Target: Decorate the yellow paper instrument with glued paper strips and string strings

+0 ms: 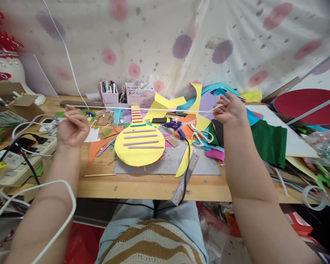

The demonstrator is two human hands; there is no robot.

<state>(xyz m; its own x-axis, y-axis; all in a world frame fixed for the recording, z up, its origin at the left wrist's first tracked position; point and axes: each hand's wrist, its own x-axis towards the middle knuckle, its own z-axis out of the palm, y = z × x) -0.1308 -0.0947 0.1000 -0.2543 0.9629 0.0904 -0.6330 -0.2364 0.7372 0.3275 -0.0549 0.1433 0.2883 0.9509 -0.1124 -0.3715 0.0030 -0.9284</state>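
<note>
String [154, 109]: held taut in the air between both hands, above the surface [99, 187]; seen across the top of the guitar's neck.
Left hand [73, 126]: raised, one end of the string pinched in its fingers.
Right hand [230, 108]: raised, fingers curled in and the string gripped between them.
Guitar [139, 153]: cut from yellow, laid partly on the grey mat [209, 168]; its round body is crossed by four purple strips.
Glue gun [174, 125]: rested to the right of the guitar, with the scissors [201, 138] placed just beside it.
Ruler [184, 180]: laid aslant over the surface's front edge, crossed by a black cord [186, 176].
Stick [99, 175]: left near the front edge.
Pen box [110, 96]: stood at the back.
</note>
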